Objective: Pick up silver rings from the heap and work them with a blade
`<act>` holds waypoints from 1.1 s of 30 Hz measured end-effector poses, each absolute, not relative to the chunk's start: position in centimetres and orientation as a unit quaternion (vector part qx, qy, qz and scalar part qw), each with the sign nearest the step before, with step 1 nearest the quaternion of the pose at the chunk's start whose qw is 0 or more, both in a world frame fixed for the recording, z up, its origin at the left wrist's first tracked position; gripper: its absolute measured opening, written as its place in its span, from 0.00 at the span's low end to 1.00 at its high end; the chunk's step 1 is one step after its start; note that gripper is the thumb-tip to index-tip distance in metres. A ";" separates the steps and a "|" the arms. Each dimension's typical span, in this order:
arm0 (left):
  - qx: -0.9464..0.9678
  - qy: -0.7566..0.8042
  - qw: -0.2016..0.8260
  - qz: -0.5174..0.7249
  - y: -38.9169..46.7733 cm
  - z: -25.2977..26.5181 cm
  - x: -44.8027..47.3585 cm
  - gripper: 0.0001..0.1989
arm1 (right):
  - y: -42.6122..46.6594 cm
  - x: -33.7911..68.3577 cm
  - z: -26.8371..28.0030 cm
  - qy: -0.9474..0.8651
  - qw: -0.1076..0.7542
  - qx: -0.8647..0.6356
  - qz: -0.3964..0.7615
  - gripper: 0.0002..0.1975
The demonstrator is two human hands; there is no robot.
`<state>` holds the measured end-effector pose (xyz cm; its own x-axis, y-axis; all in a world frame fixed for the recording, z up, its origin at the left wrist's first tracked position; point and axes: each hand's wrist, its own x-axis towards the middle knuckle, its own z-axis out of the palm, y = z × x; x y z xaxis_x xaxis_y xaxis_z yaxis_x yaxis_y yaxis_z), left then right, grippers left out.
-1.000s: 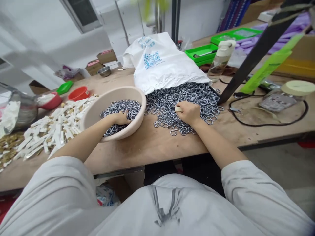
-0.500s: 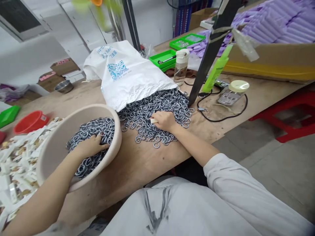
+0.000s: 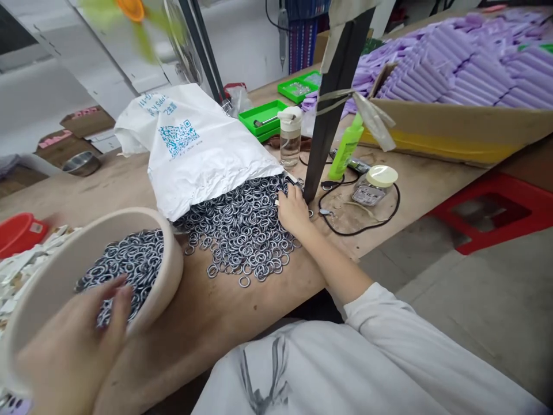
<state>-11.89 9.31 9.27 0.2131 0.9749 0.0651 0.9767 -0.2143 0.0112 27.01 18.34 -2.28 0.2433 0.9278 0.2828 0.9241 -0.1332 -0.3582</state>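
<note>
Grey metallic rings (image 3: 242, 230) spill in a heap from the mouth of a white printed sack (image 3: 207, 155) lying on the table. At the heap's right edge, beside a dark upright post (image 3: 332, 104), my right hand (image 3: 294, 212) has its fingers bent; a bit of a small white stick pokes out at its left side. Another white and dark piece (image 3: 292, 178) lies at the fingertips. My left hand (image 3: 82, 328), smeared by motion, hovers over the near side of a beige basin (image 3: 173, 265) that holds more rings (image 3: 133, 259); whether it holds any cannot be made out.
White pieces (image 3: 26, 259) and a red bowl (image 3: 21, 233) lie left of the basin. Behind the post stand a clear bottle (image 3: 290, 138), a green bottle (image 3: 345, 150) and a lidded jar (image 3: 374, 184) ringed by a black cable. A carton (image 3: 432, 129) of purple pieces is at right.
My right hand has moved across the rings to the heap's right edge by the post. My left hand has lifted out of the rings and come back toward me. The view has shifted right.
</note>
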 end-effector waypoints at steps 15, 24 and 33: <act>-0.798 -0.589 -0.037 -0.123 5.2 -6.2 2.9 0.44 | 15.4 24.8 -3.7 -0.774 0.231 -0.582 0.094 0.27; -0.770 -0.624 -0.042 -0.122 5.1 -5.7 3.3 0.43 | 15.3 25.4 -2.5 -0.756 0.285 -0.586 0.064 0.25; -0.839 -0.530 -0.026 -0.116 5.6 -5.3 3.2 0.33 | 11.1 31.1 -4.8 -0.679 0.244 -0.692 0.001 0.25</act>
